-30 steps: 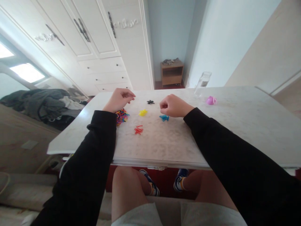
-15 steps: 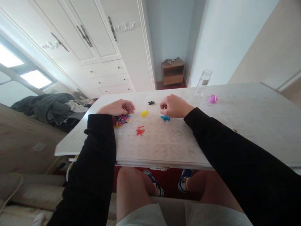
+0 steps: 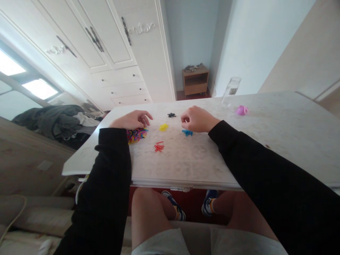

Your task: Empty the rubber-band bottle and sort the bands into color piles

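Note:
A multicoloured pile of small loops, which look like rubber bands (image 3: 136, 136), lies on the white table. Above its far edge is my left hand (image 3: 134, 119), its fingers bent and apart, with nothing visible in them. My right hand (image 3: 198, 118) rests closed, fingers curled in; whatever they may hold is hidden. Just below it sits a little blue heap (image 3: 187, 132). Between my hands are a yellow heap (image 3: 163, 127) and, farther back, a black heap (image 3: 171, 115). A red heap (image 3: 159, 146) lies nearer me.
A clear glass jar (image 3: 231, 92) stands at the table's far edge, with a shiny pink-purple object (image 3: 242, 110) beside it. The table's front edge (image 3: 186, 185) runs above my knees. Piled clothes (image 3: 53, 122) lie beyond the table's left side.
The fingers of my left hand have lifted and spread a little. My right hand stays closed in almost the same place. The heaps look unchanged.

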The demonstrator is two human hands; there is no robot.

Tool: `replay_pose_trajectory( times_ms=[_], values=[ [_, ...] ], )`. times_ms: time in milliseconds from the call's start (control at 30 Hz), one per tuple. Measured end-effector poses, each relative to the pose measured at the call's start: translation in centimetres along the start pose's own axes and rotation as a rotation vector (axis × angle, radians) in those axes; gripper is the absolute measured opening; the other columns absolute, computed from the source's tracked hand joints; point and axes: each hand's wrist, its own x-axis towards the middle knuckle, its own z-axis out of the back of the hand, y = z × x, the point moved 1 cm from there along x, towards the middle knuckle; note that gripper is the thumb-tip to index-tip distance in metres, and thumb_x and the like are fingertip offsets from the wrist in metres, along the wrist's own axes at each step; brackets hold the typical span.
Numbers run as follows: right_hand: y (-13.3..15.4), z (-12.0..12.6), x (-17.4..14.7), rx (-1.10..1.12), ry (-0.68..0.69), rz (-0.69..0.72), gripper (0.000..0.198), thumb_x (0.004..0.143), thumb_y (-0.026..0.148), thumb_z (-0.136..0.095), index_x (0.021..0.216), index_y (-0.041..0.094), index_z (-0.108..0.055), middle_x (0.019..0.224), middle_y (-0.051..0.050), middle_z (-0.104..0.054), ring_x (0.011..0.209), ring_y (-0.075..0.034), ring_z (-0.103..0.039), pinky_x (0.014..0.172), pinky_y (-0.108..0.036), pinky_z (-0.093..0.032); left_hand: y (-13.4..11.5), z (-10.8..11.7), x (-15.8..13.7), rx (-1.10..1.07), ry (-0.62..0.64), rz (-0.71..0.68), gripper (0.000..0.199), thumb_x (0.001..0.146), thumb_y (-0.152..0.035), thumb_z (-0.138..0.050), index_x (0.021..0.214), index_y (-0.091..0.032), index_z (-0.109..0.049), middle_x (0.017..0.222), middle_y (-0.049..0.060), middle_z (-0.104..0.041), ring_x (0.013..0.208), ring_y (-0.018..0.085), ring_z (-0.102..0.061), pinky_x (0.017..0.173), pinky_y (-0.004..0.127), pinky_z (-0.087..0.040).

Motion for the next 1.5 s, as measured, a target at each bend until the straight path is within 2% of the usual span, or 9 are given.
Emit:
replay_pose_trajectory(
  times_ms=[167,367,633,800,933,1233,1367,1500],
  values=[
    [-0.08,-0.10,0.12,-0.010,0.027,-0.002,0.017,0.078,0.021,-0.064,0.078,0.016,-0.080,0.075,-0.007,-0.071,0.070,-0.017,-0.054,0.066,-0.032,-0.033,0.30,0.30,0.10,0.047,0.000,-0.012,0.049,0.060,-0.020,-0.063,0.108,-0.022,-0.073,0.086,0.001,-0.079,0.075,0.018,-0.073,0.068,0.025,-0.056],
    [0.01,-0.05,0.07,-0.015,0.030,-0.012,0.017,0.079,0.021,-0.064,0.079,0.016,-0.080,0.074,-0.007,-0.070,0.069,-0.017,-0.054,0.065,-0.032,-0.033,0.11,0.32,-0.06,0.122,0.054,0.028,0.055,0.057,-0.020,-0.060,0.110,-0.020,-0.073,0.091,0.004,-0.080,0.079,0.019,-0.072,0.076,0.028,-0.057],
    [0.01,-0.19,0.14,-0.021,0.041,0.000,0.017,0.080,0.021,-0.063,0.080,0.017,-0.080,0.076,-0.007,-0.071,0.071,-0.018,-0.055,0.066,-0.032,-0.033,0.04,0.30,0.02,0.128,0.008,0.017,0.048,0.058,-0.023,-0.062,0.104,-0.021,-0.074,0.084,0.002,-0.078,0.074,0.019,-0.070,0.069,0.027,-0.054],
    [0.05,-0.22,0.08,-0.018,0.040,-0.002,0.017,0.080,0.020,-0.064,0.080,0.017,-0.080,0.077,-0.007,-0.071,0.072,-0.018,-0.056,0.066,-0.031,-0.033,0.00,0.24,-0.08,0.102,0.068,-0.026,0.051,0.059,-0.022,-0.066,0.109,-0.022,-0.075,0.088,0.003,-0.079,0.075,0.018,-0.070,0.069,0.025,-0.052],
    [0.07,-0.24,0.08,-0.022,0.042,0.000,0.017,0.080,0.021,-0.064,0.080,0.017,-0.080,0.077,-0.007,-0.071,0.072,-0.018,-0.056,0.066,-0.031,-0.033,-0.12,0.16,-0.17,0.107,0.081,0.019,0.051,0.059,-0.023,-0.068,0.110,-0.021,-0.074,0.087,0.003,-0.079,0.072,0.018,-0.070,0.067,0.026,-0.053],
    [-0.03,-0.39,0.24,-0.025,0.051,0.004,0.019,0.081,0.020,-0.063,0.082,0.016,-0.081,0.078,-0.007,-0.072,0.072,-0.018,-0.056,0.066,-0.032,-0.034,0.10,0.45,-0.12,0.151,0.003,0.015,0.048,0.061,-0.024,-0.066,0.109,-0.022,-0.075,0.086,0.003,-0.079,0.075,0.020,-0.071,0.069,0.027,-0.054],
    [-0.08,-0.45,0.26,-0.019,0.047,0.006,0.019,0.079,0.021,-0.063,0.082,0.017,-0.082,0.079,-0.008,-0.073,0.072,-0.018,-0.057,0.067,-0.032,-0.034,-0.02,0.32,-0.18,0.141,0.070,-0.003,0.053,0.062,-0.023,-0.068,0.115,-0.022,-0.075,0.093,0.005,-0.080,0.078,0.019,-0.072,0.073,0.028,-0.055],
    [-0.07,-0.45,0.25,-0.015,0.047,0.015,0.018,0.080,0.021,-0.063,0.080,0.017,-0.081,0.077,-0.007,-0.072,0.071,-0.018,-0.055,0.066,-0.032,-0.034,-0.04,0.16,-0.27,0.119,0.093,0.004,0.057,0.061,-0.021,-0.068,0.117,-0.022,-0.075,0.091,0.004,-0.080,0.074,0.018,-0.070,0.071,0.027,-0.053]
  ],
)
